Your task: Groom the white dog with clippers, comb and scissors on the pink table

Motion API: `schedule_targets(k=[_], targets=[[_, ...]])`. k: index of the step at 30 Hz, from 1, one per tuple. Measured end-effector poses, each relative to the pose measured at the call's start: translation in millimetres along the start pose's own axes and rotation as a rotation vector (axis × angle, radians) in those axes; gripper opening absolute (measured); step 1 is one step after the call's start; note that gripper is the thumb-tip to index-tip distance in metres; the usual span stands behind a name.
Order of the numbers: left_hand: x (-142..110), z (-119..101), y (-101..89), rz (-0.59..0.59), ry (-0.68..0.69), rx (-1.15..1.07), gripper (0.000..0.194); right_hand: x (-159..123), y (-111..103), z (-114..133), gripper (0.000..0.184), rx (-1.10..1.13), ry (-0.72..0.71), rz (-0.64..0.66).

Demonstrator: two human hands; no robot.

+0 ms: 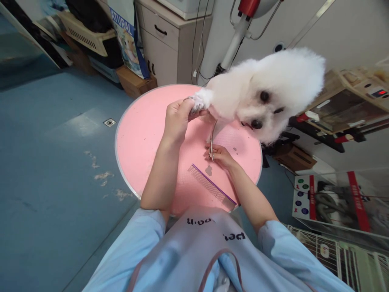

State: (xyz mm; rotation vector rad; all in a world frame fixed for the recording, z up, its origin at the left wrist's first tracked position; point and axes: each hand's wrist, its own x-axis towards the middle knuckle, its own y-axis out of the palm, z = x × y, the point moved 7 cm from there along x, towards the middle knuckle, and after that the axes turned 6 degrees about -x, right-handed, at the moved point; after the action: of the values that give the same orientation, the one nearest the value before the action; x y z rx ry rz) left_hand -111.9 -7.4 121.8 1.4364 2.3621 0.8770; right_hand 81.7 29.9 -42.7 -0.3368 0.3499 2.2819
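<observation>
A fluffy white dog [243,93] is at the far right side of a round pink table [139,134], its head tilted over to the right. My left hand [179,117] is closed around the dog's raised front paw [200,99]. Below the dog's chest, my right hand [221,156] grips a pair of curved metal scissors [212,142], blades pointing up toward the leg. Whether the blades touch the fur I cannot tell. A metal comb with a purple spine [214,184] lies on the tabletop near my right forearm.
Behind the table stand a grey cabinet [162,40], a cardboard box [135,81] and a pet carrier [91,38]. A red-and-white stand [238,38] rises behind the dog. Fur clumps [103,176] lie on the blue floor at left. Boxes and a wire cage [331,251] are at right.
</observation>
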Motion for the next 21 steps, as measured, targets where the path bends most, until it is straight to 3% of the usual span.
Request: schedule_targets(k=[21], targets=[[1.0, -0.5, -2.4, 0.009, 0.057, 0.017, 0.026, -4.6, 2.4, -7.6, 0.054, 0.056, 0.033, 0.057]])
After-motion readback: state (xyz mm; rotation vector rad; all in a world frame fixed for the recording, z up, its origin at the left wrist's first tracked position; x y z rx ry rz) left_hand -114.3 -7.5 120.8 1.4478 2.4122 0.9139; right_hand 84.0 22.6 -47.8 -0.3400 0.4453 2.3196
